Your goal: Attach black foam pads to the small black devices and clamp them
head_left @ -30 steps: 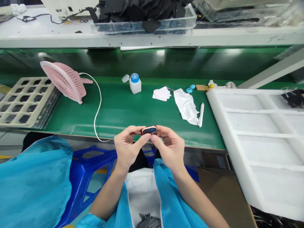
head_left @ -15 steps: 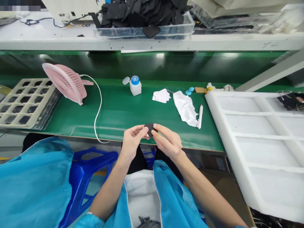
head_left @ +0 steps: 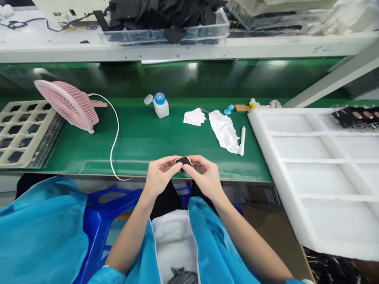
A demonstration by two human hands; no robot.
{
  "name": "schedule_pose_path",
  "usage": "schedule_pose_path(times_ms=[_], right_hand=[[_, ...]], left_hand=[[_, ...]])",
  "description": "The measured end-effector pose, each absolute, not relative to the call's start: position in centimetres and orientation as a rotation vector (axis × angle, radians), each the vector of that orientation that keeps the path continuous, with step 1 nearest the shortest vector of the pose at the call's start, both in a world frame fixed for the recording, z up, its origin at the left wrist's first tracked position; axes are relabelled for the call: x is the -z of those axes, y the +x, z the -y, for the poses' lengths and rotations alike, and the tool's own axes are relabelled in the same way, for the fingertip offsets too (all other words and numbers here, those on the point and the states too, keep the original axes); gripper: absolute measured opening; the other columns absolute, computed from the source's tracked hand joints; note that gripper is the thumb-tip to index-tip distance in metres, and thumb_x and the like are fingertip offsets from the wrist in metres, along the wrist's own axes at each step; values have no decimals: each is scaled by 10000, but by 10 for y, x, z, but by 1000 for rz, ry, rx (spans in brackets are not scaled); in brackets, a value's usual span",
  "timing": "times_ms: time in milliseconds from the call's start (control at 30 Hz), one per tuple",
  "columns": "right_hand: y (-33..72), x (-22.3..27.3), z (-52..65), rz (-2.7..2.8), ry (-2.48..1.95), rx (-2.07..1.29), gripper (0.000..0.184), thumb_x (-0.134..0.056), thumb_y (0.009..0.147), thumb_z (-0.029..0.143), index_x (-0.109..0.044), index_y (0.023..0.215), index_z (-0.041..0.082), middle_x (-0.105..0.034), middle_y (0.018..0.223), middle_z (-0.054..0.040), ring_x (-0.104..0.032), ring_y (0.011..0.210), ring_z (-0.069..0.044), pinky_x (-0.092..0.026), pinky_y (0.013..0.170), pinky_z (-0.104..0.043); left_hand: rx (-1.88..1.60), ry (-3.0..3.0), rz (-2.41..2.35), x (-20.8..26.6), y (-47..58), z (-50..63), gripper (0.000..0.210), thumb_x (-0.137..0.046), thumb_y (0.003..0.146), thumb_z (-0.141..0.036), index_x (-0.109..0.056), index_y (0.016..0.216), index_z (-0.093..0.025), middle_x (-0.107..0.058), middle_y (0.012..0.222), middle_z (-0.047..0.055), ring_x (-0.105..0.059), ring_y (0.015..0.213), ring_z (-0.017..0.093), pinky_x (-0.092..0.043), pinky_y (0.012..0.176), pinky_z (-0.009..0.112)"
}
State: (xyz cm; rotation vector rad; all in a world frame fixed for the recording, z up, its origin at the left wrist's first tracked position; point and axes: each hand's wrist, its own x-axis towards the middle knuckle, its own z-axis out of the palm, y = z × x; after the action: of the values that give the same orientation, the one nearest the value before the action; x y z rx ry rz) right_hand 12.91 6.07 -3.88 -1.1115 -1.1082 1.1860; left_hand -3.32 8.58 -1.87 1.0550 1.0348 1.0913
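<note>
Between my two hands, over the front edge of the green work surface, is a small black piece with rounded corners and a pale metallic rim. My left hand grips its left side, thumb on the dark face. On the other side my right hand pinches it too, its thumb pressed near the lower edge. The fingers hide the back of the piece. Farther back lie a stack of white paper slips, a crumpled white cloth and a white tube-like stick.
A white bottle with a blue top stands behind my hands. A pink fan and a cream tray are at left. A white foam tray stands right. Black pieces fill a clear bin on the shelf. Someone's blue sleeve is at left.
The piece has been tilted and its metallic rim now shows along the top. My right hand has shifted from fingertips on its face to a thumb-and-finger pinch. The view has swung slightly right.
</note>
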Motion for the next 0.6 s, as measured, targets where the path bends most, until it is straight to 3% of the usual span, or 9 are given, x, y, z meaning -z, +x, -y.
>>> schedule_pose_path(times_ms=[267, 600], right_hand=[[126, 34, -62, 792, -1021, -1425, 401, -982, 667, 418, -770, 924, 195, -773, 879, -30, -736, 787, -187, -635, 784, -320], [127, 39, -63, 740, -1060, -1448, 482, -981, 639, 466, -770, 957, 172, -778, 863, -48, -740, 760, -205, -642, 745, -340]], left_hand=[[-1110, 1069, -1073, 14, -27, -84, 239, -877, 745, -334, -852, 929, -184, -819, 883, 76, -767, 730, 203, -652, 728, 303], [-1094, 955, -1111, 18, -21, -86, 311, -931, 664, -369, -843, 881, -163, -800, 795, 73, -720, 634, 175, -619, 653, 288]])
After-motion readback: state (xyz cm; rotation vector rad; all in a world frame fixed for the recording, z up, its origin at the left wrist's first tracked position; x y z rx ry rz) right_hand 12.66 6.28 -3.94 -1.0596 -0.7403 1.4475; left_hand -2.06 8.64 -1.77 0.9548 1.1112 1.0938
